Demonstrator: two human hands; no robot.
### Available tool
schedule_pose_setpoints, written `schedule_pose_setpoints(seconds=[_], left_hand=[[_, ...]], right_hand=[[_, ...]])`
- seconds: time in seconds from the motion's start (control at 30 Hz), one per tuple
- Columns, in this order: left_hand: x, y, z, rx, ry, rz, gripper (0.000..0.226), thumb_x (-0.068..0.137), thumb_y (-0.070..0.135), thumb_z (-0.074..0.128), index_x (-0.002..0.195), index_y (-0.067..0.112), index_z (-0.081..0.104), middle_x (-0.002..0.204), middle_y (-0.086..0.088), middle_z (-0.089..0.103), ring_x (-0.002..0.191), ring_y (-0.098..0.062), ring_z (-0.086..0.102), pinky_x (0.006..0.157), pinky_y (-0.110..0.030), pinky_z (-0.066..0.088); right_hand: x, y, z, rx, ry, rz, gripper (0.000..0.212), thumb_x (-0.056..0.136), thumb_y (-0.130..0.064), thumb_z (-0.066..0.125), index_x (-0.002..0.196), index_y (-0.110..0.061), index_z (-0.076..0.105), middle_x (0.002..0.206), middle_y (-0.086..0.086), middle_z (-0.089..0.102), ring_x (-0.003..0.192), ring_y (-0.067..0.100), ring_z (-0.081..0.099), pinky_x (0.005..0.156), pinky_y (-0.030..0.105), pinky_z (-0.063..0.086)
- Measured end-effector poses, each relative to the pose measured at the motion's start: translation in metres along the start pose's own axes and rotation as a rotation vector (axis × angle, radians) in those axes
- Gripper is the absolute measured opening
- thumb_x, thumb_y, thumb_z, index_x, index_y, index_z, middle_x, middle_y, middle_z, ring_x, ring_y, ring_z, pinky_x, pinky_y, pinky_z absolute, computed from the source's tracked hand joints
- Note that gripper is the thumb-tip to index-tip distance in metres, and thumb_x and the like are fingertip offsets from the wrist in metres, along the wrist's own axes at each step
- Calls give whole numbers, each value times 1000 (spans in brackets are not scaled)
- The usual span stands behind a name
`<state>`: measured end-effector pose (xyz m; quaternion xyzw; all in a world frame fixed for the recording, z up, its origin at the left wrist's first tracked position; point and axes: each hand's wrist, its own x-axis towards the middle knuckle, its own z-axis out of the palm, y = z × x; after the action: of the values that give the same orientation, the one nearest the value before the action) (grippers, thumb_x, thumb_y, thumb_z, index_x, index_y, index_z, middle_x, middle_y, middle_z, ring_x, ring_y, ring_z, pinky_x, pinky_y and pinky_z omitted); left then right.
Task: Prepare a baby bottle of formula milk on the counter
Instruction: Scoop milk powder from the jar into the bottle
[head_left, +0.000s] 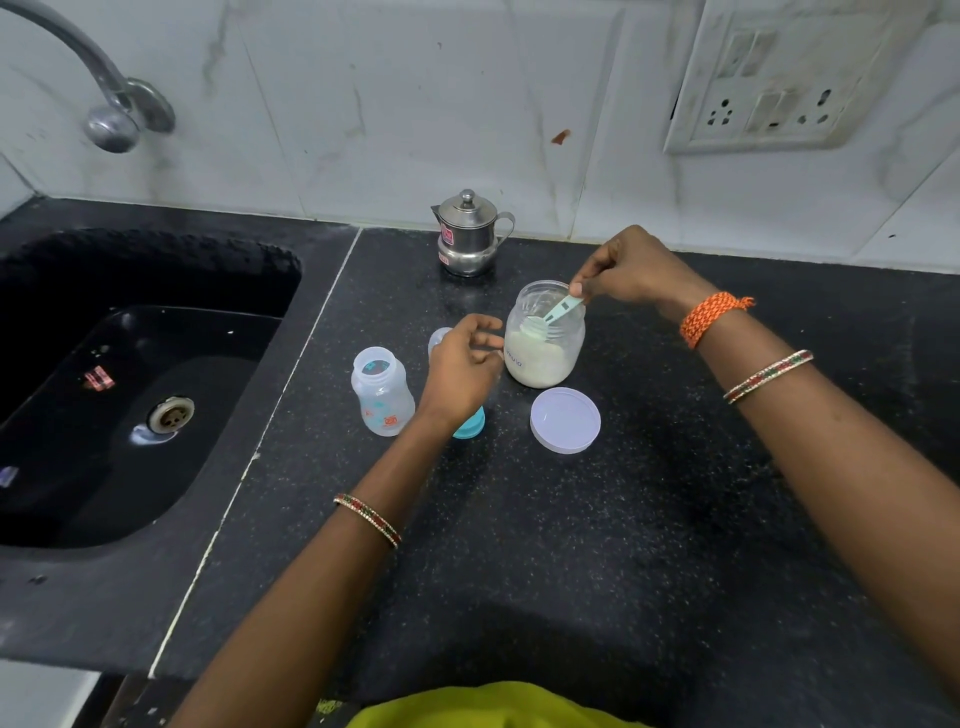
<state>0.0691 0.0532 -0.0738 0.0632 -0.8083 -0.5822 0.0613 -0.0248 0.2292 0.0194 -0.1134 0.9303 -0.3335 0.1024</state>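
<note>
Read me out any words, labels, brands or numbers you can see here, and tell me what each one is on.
Formula jar: small grey lettering low on its left side, too blurred to read.
Baby bottle: small orange logo near the base and coloured prints, not legible.
Steel pot: red sticker on the front, text too small to read.
Sink: red sticker in the basin, unreadable.
Switchboard: no readable markings.
No text here can be quoted with confidence.

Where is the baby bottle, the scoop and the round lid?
baby bottle (383, 391): head camera view, on its clear body, standing open on the counter.
scoop (556, 313): head camera view, on its handle, inside the powder jar.
round lid (565, 420): head camera view, on its middle, lying flat.
</note>
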Motion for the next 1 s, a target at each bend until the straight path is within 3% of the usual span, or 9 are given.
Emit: schedule_pose_setpoints(seconds=[0.1,0.23,0.33,0.47,0.63,0.73,0.83,0.93,1.0], left_hand=[[-1,4,-4,-25,26,33,33,87,-3,55,118,10,56,100,-4,63,80,-10,62,62,-9,50],[-6,13,-12,-105,105,102,31,84,-5,52,107,15,60,97,-3,65,91,-26,65,80,-36,56],[-17,22,-23,-202,223,231,32,84,-4,47,101,17,63,91,1,67,78,-16,64,69,-29,56],[-28,26,-53,-315,406,383,34,82,-2,44,94,21,65,85,1,66,69,-12,61,60,-26,54],[-45,-5,-93,-318,668,321,31,78,-6,45,94,15,63,83,1,62,73,-9,56,63,-28,52],[-61,-32,-105,-181,579,203,42,72,-9,46,110,4,57,99,-2,60,89,-7,54,75,-22,47],[-71,-53,-104,-90,327,30,60,68,5,54,126,13,45,123,1,53,115,-9,48,95,-31,40],[-71,-69,-97,4,173,-53,72,77,12,73,137,20,34,140,0,44,131,-12,39,110,-36,31],[-68,-74,-92,34,126,-81,77,77,21,76,140,25,31,144,2,43,130,-13,41,108,-36,34]], right_hand=[[-3,3,-9,52,37,-10,15,82,-9,71,95,-3,74,75,-2,67,76,6,56,69,23,44],[-8,2,-21,142,102,-27,15,81,-11,72,94,-3,74,80,7,70,82,16,58,76,30,48],[-13,-5,-24,208,121,-47,13,81,-12,72,92,-6,74,74,-3,67,72,6,55,65,18,43],[-18,-21,-12,297,114,-107,5,81,-14,73,85,-12,74,70,-2,68,66,4,55,63,15,45],[-22,-47,28,356,49,-183,4,80,-13,74,84,-13,74,66,-6,67,64,2,57,63,14,47],[-24,-62,55,344,16,-232,12,81,-12,73,91,-5,74,67,1,63,66,9,52,67,22,45],[-26,-72,72,344,-4,-254,5,82,-11,72,86,-10,74,65,4,62,65,15,51,64,27,45],[-25,-79,83,319,-20,-269,8,83,-11,71,77,-16,71,67,13,61,57,13,54,53,21,47],[-25,-82,88,298,-18,-277,7,84,-10,70,79,-15,72,67,12,62,54,11,55,48,15,48]])
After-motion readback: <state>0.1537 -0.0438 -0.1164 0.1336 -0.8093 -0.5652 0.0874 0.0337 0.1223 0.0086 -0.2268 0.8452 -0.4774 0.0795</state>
